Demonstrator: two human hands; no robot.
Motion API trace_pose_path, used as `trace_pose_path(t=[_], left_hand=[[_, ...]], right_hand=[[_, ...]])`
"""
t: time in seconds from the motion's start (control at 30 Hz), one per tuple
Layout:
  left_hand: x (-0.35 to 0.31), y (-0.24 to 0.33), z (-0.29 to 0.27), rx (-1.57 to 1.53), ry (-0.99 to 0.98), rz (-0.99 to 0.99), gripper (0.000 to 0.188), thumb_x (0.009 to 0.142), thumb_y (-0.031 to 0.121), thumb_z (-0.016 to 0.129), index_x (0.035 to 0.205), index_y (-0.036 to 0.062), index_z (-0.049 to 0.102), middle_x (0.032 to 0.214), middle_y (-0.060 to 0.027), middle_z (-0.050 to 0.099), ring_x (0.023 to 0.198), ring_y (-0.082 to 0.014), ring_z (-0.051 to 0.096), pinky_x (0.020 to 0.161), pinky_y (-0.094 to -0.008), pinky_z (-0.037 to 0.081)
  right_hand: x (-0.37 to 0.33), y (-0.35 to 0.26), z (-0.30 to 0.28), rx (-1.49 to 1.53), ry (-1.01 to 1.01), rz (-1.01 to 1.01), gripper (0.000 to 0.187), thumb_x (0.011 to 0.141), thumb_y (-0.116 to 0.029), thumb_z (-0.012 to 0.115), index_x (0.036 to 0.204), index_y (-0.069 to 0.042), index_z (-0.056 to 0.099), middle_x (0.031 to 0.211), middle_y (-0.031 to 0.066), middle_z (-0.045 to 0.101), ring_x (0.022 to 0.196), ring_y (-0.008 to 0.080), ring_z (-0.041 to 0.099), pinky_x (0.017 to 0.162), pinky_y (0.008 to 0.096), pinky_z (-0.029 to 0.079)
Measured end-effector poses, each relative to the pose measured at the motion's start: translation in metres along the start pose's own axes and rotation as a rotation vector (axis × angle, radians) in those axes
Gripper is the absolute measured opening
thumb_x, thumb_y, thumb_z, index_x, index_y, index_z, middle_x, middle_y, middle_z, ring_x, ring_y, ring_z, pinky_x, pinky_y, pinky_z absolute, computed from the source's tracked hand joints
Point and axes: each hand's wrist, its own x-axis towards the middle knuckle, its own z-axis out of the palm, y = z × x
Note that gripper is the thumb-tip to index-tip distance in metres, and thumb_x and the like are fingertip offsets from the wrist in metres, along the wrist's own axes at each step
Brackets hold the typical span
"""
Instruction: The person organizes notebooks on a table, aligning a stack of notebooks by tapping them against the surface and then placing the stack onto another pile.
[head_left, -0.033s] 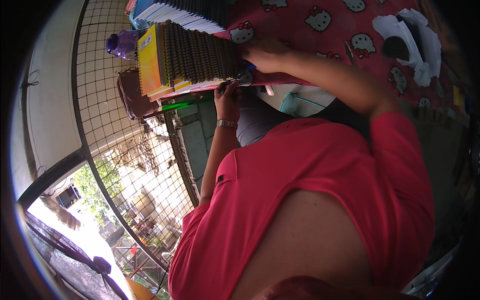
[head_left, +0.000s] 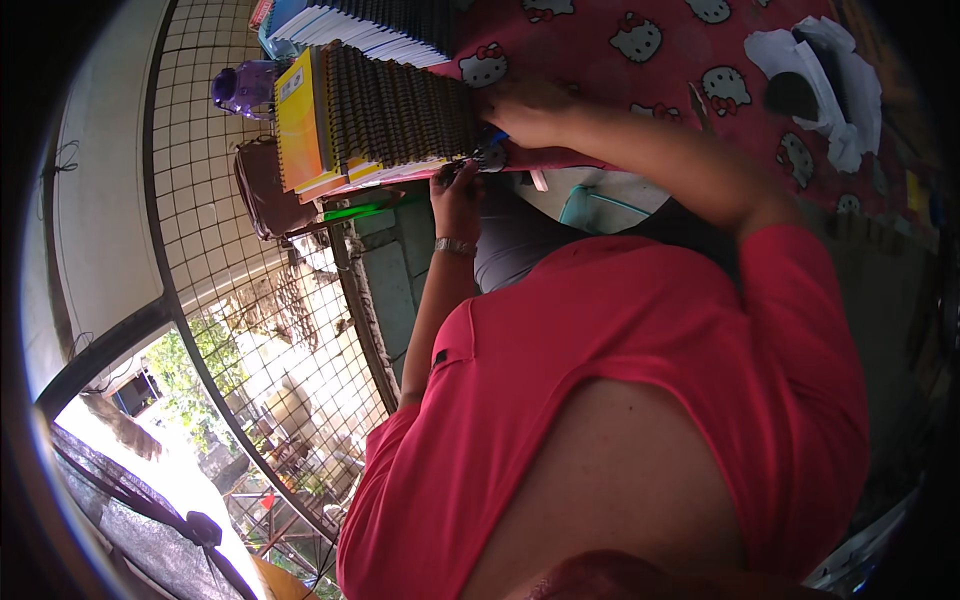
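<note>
the right hand (head_left: 525, 108) rests on the stack of spiral notebooks (head_left: 395, 120), fingers curled over the bindings. the left hand (head_left: 458, 190) pinches the stack's lower edge at the desk (head_left: 620, 60).

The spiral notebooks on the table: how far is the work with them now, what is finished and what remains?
A row of spiral notebooks with black coils already stands packed together on the red patterned tablecloth, and a second stack lies behind it. In hand: the right hand rests on the row's end, and the left hand touches its lower edge by the table rim. How many remain cannot be told from this view.
</note>
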Motion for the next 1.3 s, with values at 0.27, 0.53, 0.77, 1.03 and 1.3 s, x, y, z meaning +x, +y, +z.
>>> trace_pose_path(t=[0.27,0.53,0.77,1.03,1.3], left_hand=[[-0.001,-0.001,-0.002,-0.093,0.054,-0.064,0.031,0.077,-0.002,0.071,0.097,0.0078,0.049,0.079,-0.0018,0.059,0.059,-0.0102,0.056,0.048,-0.0226,0.044],[0.005,-0.013,0.008,0.012,0.046,-0.031,0.035,0.075,-0.002,0.071,0.099,0.0073,0.048,0.079,-0.0017,0.058,0.058,-0.0092,0.055,0.045,-0.0216,0.043],[0.007,-0.016,0.004,0.012,0.067,-0.039,0.041,0.073,-0.005,0.07,0.102,0.007,0.045,0.079,-0.0031,0.057,0.055,-0.0102,0.054,0.044,-0.0224,0.043],[0.0,-0.012,0.02,0.079,0.159,0.007,0.044,0.072,-0.004,0.072,0.105,0.0076,0.044,0.081,-0.0035,0.058,0.058,-0.0107,0.055,0.046,-0.0223,0.044],[0.0,-0.02,0.009,0.1,0.17,0.061,0.043,0.071,-0.003,0.073,0.104,0.0076,0.047,0.081,-0.0017,0.059,0.059,-0.0102,0.056,0.047,-0.0223,0.044]], right_hand=[[0.006,-0.011,-0.007,0.04,-0.352,0.137,0.018,0.077,-0.014,0.058,0.09,-0.009,0.069,0.087,0.0115,0.067,0.082,0.03,0.067,0.068,0.0449,0.055],[-0.002,-0.004,0.011,-0.104,0.028,-0.015,0.022,0.078,-0.018,0.058,0.097,-0.011,0.068,0.098,0.009,0.065,0.098,0.0272,0.063,0.074,0.0401,0.054],[0.005,-0.011,-0.008,-0.026,-0.511,0.167,0.021,0.079,-0.018,0.056,0.095,-0.012,0.068,0.098,0.011,0.066,0.095,0.0277,0.064,0.071,0.0423,0.055],[0.0,-0.004,0.017,-0.125,-0.002,-0.001,0.016,0.078,-0.019,0.057,0.087,-0.012,0.068,0.089,0.0114,0.066,0.084,0.0269,0.066,0.069,0.0424,0.054],[-0.002,-0.011,0.003,-0.057,-0.384,0.214,0.017,0.081,-0.018,0.054,0.088,-0.012,0.069,0.091,0.0098,0.067,0.089,0.0251,0.065,0.074,0.0415,0.052]])
